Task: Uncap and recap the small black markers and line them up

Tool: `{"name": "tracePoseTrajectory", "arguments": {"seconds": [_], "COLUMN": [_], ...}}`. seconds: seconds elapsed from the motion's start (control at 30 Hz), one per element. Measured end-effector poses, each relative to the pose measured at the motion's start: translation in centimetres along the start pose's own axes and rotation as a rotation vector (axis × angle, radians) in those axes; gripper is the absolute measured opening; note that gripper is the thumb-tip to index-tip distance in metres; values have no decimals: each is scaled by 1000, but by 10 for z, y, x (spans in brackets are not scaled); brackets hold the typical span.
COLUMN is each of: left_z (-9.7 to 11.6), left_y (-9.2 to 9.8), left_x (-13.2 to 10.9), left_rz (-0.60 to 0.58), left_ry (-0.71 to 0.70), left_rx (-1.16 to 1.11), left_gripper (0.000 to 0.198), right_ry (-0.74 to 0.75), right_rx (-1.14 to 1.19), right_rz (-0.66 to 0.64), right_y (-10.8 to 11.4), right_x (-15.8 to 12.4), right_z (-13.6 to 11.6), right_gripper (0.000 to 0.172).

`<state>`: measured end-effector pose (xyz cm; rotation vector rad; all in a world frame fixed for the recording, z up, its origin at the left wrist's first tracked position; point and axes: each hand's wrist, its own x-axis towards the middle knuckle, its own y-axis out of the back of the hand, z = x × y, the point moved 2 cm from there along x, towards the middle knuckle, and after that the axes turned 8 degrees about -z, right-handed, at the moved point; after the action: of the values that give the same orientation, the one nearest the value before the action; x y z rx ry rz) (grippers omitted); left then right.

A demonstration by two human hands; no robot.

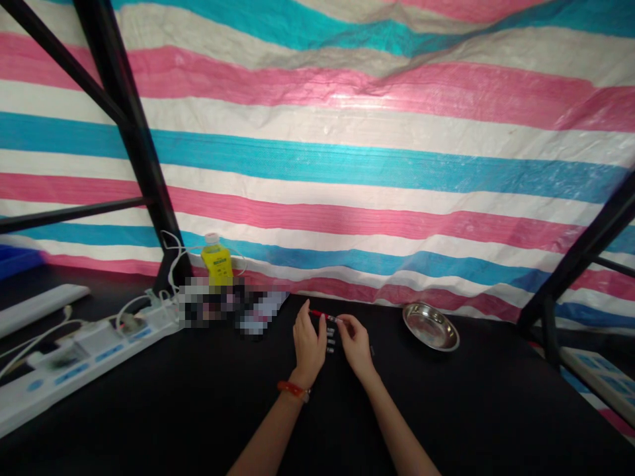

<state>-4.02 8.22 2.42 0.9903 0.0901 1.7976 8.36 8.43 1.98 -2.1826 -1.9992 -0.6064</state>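
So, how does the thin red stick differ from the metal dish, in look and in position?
The red stick is slim and straight; the metal dish is round and shallow. The stick is partly red, the dish silvery. The stick is pinched in the right hand, while the dish rests untouched on the black table.

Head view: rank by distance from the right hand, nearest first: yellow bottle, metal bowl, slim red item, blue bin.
From the right hand:
1. Slim red item: at its fingertips, running toward the left hand.
2. Metal bowl: off to its right.
3. Yellow bottle: left, near the striped sheet.
4. Blue bin: far left edge.
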Motion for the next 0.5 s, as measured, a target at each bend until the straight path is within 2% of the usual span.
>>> {"name": "tracePoseTrajectory", "arguments": {"seconds": [0.1,0.27,0.37,0.5], "left_z": [3,9,12,17], "left_y": [2,4,4,4], "left_x": [0,-2,-5,-8], "left_rz": [-33,-85,-108,-91], "left_ry": [-16,-93,-150,-240], "left_rx": [-103,-108,-67,-24], "left_gripper": [40,32,34,42], "right_ry": [-124,-281,-359,-499], "right_rx": [316,651,844,1101], "right_rz": [-3,25,18,-19], "right_y": [-6,-10,-12,-15], "right_x": [-17,-29,-30,-32], "right_z": [0,5,5,5], "right_gripper": [30,35,32,18]}}
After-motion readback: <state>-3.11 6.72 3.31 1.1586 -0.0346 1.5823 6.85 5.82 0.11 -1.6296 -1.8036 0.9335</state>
